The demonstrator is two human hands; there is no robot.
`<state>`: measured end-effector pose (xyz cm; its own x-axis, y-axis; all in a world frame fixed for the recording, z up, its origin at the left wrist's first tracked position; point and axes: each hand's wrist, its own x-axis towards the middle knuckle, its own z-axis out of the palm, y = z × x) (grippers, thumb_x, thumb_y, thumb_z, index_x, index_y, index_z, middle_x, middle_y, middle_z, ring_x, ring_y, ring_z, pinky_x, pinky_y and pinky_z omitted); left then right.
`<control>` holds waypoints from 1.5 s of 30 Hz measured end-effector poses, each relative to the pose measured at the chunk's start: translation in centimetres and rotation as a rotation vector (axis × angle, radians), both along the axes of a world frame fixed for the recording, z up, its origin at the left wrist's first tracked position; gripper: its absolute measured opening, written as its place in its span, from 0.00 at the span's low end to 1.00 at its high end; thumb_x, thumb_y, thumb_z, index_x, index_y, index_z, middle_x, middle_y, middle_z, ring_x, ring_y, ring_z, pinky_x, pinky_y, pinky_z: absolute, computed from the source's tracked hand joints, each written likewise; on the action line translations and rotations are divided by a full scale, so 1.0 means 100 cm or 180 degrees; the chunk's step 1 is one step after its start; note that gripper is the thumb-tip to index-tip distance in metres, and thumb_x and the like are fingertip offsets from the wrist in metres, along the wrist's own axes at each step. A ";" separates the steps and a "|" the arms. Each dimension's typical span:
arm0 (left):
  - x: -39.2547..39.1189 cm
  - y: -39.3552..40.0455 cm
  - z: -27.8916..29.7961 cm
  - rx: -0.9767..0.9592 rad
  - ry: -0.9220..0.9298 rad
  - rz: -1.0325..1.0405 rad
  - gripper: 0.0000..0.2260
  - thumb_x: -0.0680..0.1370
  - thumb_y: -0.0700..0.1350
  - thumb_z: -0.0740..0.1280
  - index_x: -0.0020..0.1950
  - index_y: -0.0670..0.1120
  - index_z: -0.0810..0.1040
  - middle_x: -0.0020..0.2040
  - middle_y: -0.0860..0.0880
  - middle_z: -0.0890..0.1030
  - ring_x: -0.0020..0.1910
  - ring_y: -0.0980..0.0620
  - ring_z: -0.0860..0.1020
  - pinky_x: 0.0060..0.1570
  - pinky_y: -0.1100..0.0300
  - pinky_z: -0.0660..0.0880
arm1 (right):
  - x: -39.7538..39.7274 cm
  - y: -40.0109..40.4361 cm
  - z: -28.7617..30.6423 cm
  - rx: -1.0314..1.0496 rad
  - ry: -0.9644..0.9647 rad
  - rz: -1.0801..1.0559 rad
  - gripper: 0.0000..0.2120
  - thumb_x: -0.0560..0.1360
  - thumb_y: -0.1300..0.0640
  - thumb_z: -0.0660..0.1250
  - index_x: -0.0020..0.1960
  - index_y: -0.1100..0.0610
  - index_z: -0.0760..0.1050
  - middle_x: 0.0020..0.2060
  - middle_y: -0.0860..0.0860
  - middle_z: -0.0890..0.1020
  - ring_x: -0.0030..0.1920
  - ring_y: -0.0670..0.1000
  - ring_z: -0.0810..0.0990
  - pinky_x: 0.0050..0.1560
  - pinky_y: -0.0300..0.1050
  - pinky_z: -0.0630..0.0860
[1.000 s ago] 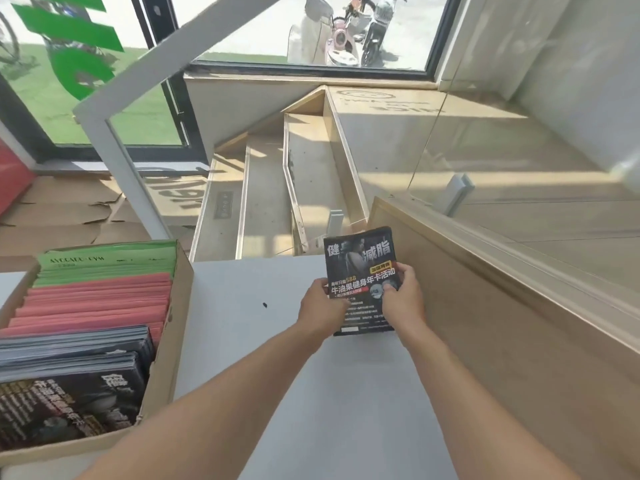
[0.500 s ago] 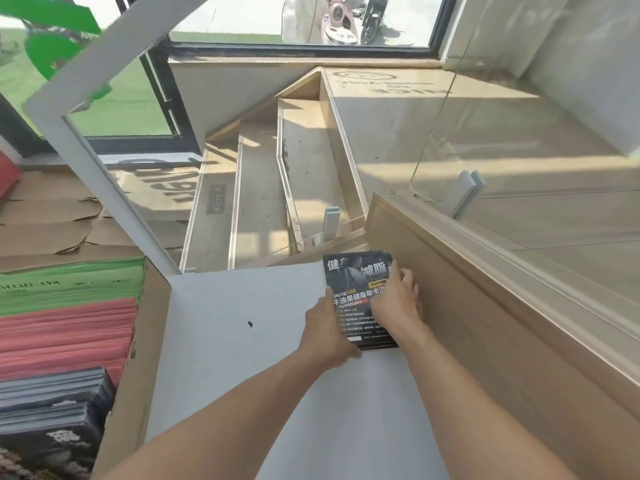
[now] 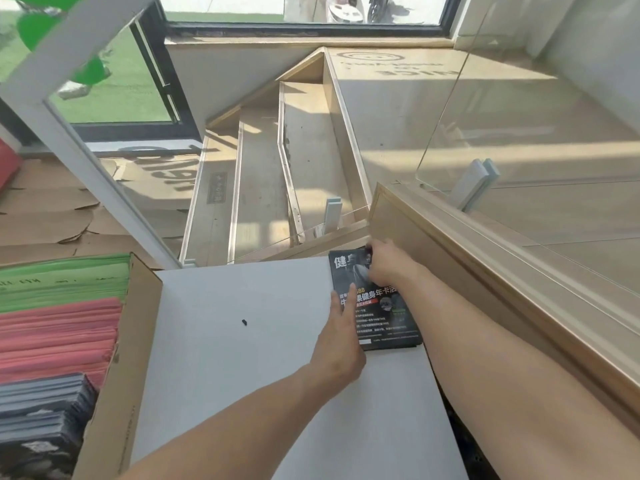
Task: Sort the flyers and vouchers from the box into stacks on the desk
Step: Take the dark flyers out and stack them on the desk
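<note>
Small stack of black glossy flyers [image 3: 381,313], upright a second ago, is now laid flat on pale grey desk [image 3: 242,341]; first pile started. Left hand [image 3: 341,337] is held flat against its edge, fingers straight; right hand [image 3: 386,265] is pressed on top, its grip not discernible.

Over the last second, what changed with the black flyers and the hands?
The black flyer stack went from held up in both hands to lying flat at the desk's far right corner. The left hand now rests straight-fingered along its left edge; the right hand presses its top. The box stayed put.
</note>
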<state>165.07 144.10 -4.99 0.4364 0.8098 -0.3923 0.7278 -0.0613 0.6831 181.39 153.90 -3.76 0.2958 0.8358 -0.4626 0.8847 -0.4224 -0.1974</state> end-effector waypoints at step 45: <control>-0.419 -0.056 0.038 0.2303 0.0306 0.0776 0.20 0.86 0.52 0.53 0.77 0.52 0.68 0.78 0.58 0.65 0.80 0.62 0.52 0.80 0.57 0.46 | -0.392 -0.196 0.026 0.2716 -0.0326 0.2099 0.19 0.75 0.56 0.70 0.66 0.50 0.78 0.67 0.49 0.78 0.68 0.55 0.74 0.65 0.52 0.72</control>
